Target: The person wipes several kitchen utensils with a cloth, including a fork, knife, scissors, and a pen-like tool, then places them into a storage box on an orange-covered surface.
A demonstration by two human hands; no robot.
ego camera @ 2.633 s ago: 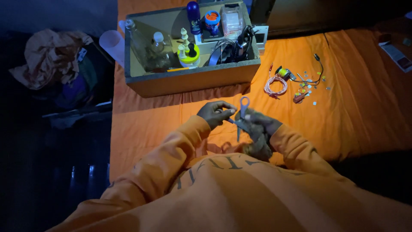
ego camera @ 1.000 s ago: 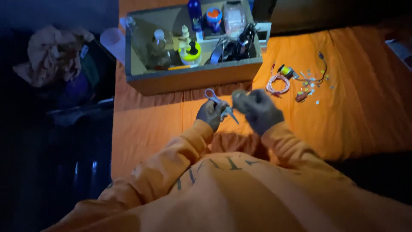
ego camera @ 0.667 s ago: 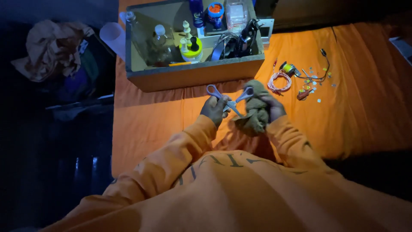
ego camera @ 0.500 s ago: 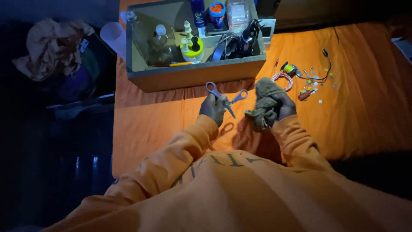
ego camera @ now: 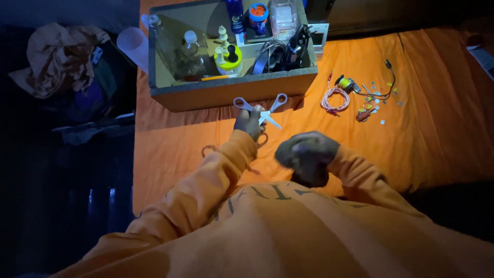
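Two hands show in the head view, and only one of them carries anything; the left hand (ego camera: 250, 122) is closed around a pair of scissors (ego camera: 261, 109), gripping them near the pivot, with both grey handle loops spread up and away from the hand toward the box (ego camera: 231, 92) just beyond, and the short blade tip poking out to the right of the hand; the long axis of the scissors thus runs roughly away from the person, tilted a little to the right; the right hand (ego camera: 307, 156) hangs nearer the body, below and to the right of the left hand, curled loosely and blurred, so I cannot tell whether it grips anything; it stands apart from the scissors, the blade tip pointing roughly its way; further right of the right hand, a pink coiled cable (ego camera: 334, 99) and small parts lie on the orange bed cover (ego camera: 437, 113); the left hand is plainly nearer the box.
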